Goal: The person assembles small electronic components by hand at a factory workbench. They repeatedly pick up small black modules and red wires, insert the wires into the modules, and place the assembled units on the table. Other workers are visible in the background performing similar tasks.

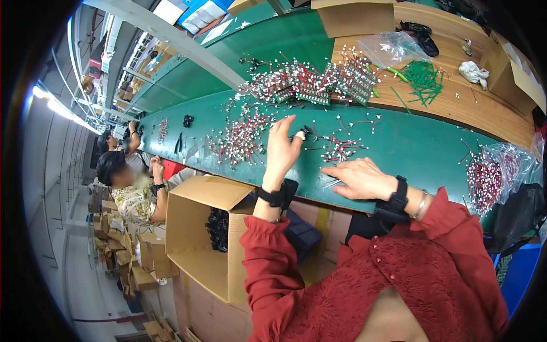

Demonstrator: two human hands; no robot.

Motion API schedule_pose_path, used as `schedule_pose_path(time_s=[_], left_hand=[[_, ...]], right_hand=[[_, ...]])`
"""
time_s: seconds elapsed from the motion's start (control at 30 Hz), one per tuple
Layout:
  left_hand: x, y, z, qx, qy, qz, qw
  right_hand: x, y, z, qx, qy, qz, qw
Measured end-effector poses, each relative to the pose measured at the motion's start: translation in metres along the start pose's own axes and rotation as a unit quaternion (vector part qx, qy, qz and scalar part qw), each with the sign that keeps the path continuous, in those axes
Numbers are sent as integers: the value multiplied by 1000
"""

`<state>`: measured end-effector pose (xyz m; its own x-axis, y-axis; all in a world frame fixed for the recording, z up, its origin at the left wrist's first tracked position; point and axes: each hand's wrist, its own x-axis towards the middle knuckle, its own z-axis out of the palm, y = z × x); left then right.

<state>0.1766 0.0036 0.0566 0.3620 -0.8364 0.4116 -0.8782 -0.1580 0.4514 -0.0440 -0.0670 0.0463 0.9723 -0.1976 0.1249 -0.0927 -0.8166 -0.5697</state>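
Over the green bench top, my left hand is raised with thumb and fingers apart. A small black part with a white bit shows right by its thumb; whether they touch I cannot tell. To the right, my right hand lies low over the bench, its fingers stretched to the left. Just beyond those fingers is a small group of red-and-white wired connectors. Thin silvery pieces lie beside its thumb. Left of my left hand spreads a larger pile of wired connectors.
Stacked green circuit boards with wires stand at the back, beside green strips on a wooden surface. A bag of wired parts sits at right. An open carton with black parts is below left. Co-workers sit further left.
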Motion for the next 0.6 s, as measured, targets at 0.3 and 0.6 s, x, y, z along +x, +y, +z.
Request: schedule_pose_path(time_s=[0.3,0.6], left_hand=[[-20,-35,27,-57,-95,-79,991],[-27,-41,23,-163,-33,-112,980]], right_hand=[[0,10,-14,-40,34,104,993],[56,8,-1,-122,19,85,989]])
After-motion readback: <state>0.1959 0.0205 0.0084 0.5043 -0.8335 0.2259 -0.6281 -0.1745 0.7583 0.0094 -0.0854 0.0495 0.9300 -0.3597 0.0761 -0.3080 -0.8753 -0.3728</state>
